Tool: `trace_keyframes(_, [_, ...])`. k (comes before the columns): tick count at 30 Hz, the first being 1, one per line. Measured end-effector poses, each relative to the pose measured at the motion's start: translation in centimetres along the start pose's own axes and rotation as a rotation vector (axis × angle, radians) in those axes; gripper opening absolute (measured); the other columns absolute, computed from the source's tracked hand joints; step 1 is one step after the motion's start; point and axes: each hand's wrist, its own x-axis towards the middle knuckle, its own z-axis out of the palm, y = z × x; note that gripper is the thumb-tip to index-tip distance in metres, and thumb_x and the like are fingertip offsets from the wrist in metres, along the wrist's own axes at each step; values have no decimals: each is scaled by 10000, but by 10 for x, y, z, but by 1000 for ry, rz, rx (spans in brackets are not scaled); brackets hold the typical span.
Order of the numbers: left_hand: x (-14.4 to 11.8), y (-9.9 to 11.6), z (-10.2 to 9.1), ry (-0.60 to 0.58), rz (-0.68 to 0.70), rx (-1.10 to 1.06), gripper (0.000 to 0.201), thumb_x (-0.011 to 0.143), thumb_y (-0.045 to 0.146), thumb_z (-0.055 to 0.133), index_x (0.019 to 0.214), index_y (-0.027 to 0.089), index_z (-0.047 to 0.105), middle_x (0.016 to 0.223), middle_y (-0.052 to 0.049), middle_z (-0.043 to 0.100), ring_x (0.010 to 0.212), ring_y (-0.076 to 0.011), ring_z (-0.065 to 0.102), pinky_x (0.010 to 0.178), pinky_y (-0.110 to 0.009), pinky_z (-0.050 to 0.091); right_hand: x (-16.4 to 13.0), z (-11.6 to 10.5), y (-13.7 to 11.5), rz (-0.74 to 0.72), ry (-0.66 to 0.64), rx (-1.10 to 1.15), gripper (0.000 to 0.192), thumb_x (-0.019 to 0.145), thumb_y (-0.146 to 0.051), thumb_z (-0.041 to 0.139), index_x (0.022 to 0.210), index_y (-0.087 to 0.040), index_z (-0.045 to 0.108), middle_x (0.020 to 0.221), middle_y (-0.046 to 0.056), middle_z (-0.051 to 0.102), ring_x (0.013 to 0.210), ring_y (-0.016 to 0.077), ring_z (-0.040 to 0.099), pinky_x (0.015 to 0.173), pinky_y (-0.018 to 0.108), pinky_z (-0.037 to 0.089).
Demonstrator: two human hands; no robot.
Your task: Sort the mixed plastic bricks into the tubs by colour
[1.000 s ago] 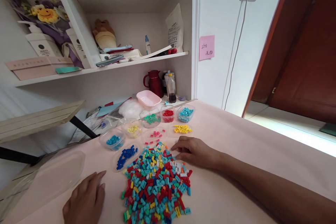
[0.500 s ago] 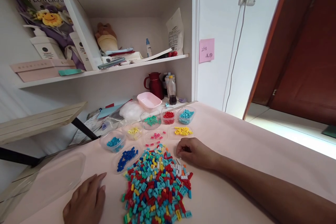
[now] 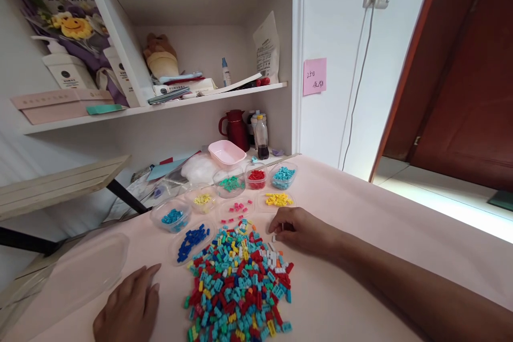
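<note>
A heap of small bricks (image 3: 239, 283) in red, teal, yellow, white and blue lies on the pale pink table (image 3: 360, 224). My right hand (image 3: 301, 230) rests at the heap's far right edge, fingers curled and pinching a small white brick (image 3: 274, 238). My left hand (image 3: 128, 307) lies flat on the table left of the heap, fingers apart, holding nothing. Beyond the heap stand several clear tubs of sorted bricks: dark blue (image 3: 192, 239), light blue (image 3: 173, 217), yellow (image 3: 278, 199), pink (image 3: 239, 206), green (image 3: 229, 183), red (image 3: 256, 175).
A clear lid (image 3: 76, 272) lies at the left. A pink dish (image 3: 226, 152), a red jug (image 3: 235, 127) and a bottle (image 3: 262, 136) stand at the back under a cluttered shelf (image 3: 160, 104). A wooden board (image 3: 60, 181) juts in from the left.
My right hand has drawn its fingers together at the heap's far edge and now pinches a small white brick. My left hand has barely moved.
</note>
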Motion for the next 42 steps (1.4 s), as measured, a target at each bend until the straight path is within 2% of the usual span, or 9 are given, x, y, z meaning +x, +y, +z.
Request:
trace_keyframes(6, [2,-2,0,-12,2,21,436,931,368,262,1225,320,581,1359,-31,534,1257,-242,457,1014,-470,339,-2,4,-4,-36,-22,-109,196,745,-144,595,861,-239,721,891,15,689,771,152,608,697,264,471])
trace_keyframes(14, [-1,0,1,40,23,43,469,943,372,212,1226,306,581,1346,-43,541,1249,-248,460,994,-474,353,0,4,1,-43,-40,6,170,761,-143,590,845,-212,721,885,29,709,792,164,631,707,265,486])
trace_keyframes(18, [2,-1,0,-29,-6,57,430,929,367,266,1218,323,582,1356,-23,538,1247,-244,467,990,-454,365,-1,5,-1,-50,-84,111,221,769,-120,551,880,-209,721,861,19,724,772,158,643,684,251,497])
trace_keyframes(22, [-1,2,0,25,13,40,474,941,378,211,1220,296,586,1342,-47,540,1229,-259,467,984,-477,360,-1,7,-5,-47,-84,175,197,823,-179,535,909,-205,710,833,15,711,742,148,631,664,245,492])
trace_keyframes(26, [-2,2,1,34,23,24,479,943,382,205,1223,287,582,1337,-55,537,1234,-262,457,997,-483,348,-2,0,-3,-28,-39,119,194,838,-253,578,979,-221,708,862,25,666,731,140,584,625,234,461])
trace_keyframes(28, [0,-1,1,7,23,22,472,938,386,218,1231,298,577,1347,-45,531,1240,-257,456,1009,-478,343,-4,-8,0,-54,-105,91,313,781,-320,679,1087,-250,686,920,26,630,760,143,564,644,234,459])
trace_keyframes(31, [4,-5,2,-49,7,26,448,926,382,258,1235,318,576,1361,-32,527,1259,-256,446,1020,-481,333,-7,-17,2,-137,-264,46,624,667,-370,796,1255,-307,596,999,27,591,869,171,552,748,261,463])
trace_keyframes(33, [6,-7,2,-64,-2,28,432,918,380,288,1235,325,577,1366,-28,526,1266,-257,442,1023,-479,331,-8,-18,1,-176,-302,-8,659,667,-362,800,1284,-336,571,1012,24,585,918,188,543,802,286,450])
trace_keyframes(42, [4,-6,2,-28,9,47,412,910,362,316,1225,334,581,1354,-19,540,1243,-244,471,1004,-454,356,-1,2,7,-117,-127,11,464,757,-286,717,1213,-278,634,938,32,623,791,159,566,669,253,461])
